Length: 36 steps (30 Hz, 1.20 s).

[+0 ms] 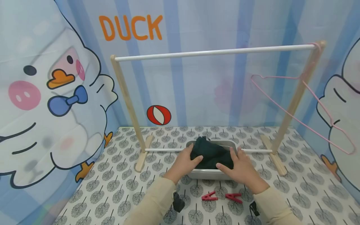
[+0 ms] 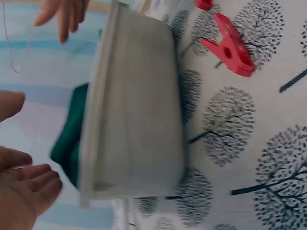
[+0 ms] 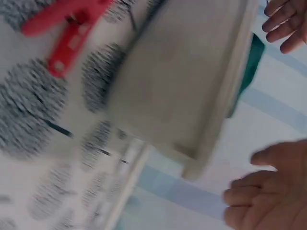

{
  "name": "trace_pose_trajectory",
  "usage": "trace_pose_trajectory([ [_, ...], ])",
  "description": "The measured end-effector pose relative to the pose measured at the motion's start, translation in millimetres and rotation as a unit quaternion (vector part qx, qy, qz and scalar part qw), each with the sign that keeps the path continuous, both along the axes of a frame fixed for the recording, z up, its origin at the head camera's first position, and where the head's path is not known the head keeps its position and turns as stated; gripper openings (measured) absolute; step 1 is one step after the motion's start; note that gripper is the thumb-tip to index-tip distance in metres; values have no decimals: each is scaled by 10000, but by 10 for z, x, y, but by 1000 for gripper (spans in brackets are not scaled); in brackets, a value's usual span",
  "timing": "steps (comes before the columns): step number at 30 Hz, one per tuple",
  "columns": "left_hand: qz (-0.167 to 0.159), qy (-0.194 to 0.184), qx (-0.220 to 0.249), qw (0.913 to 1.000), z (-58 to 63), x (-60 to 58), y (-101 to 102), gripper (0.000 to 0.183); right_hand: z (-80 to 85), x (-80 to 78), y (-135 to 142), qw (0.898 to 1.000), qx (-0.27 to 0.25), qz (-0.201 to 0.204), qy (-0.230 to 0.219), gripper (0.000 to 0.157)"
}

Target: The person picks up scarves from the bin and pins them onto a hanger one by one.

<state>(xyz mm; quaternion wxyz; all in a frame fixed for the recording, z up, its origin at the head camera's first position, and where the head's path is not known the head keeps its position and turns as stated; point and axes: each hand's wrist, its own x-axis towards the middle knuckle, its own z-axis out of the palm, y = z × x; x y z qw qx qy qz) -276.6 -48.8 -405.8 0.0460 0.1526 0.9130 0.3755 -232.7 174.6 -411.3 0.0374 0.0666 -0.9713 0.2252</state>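
Observation:
A dark green bundled cloth, with a bit of cord at its top, lies in a light grey plastic basin. My left hand is at the left side of the cloth, its fingers relaxed over the basin. On the opposite side, my right hand is held with fingers spread and thumb apart. In the wrist views, gaps show between the left hand and the cloth, and between the right hand and the cloth. Neither hand holds anything.
Two red clothespins lie in front of the basin. Behind stands a wooden rack with a white top rod and a low white rod. A pink hanger hangs at the rack's right end. A tree-print cloth covers the table.

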Motion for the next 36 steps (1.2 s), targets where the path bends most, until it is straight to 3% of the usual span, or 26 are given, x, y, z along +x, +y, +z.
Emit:
trace_pose_trajectory([
  [5,457,18,701,9965,-112,-127,5,60,-164,-14,3,9970,-637,-372,212,101],
  [12,773,54,883,9931,-229,-275,7,55,-361,-40,29,9861,-1438,-819,125,103],
  [17,725,-48,486,9962,-221,-339,20,58,-425,-47,22,9838,-1540,-908,119,104],
  [23,419,-75,53,9991,-178,-414,95,58,-451,-62,22,9837,-1446,-1071,-75,108],
  [31,540,58,-606,9967,-214,-520,240,57,-486,-80,27,9839,-1368,-1147,-103,112],
  [36,498,-133,-587,9969,-187,-506,303,56,-494,-76,30,9835,-1411,-1130,-80,111],
])
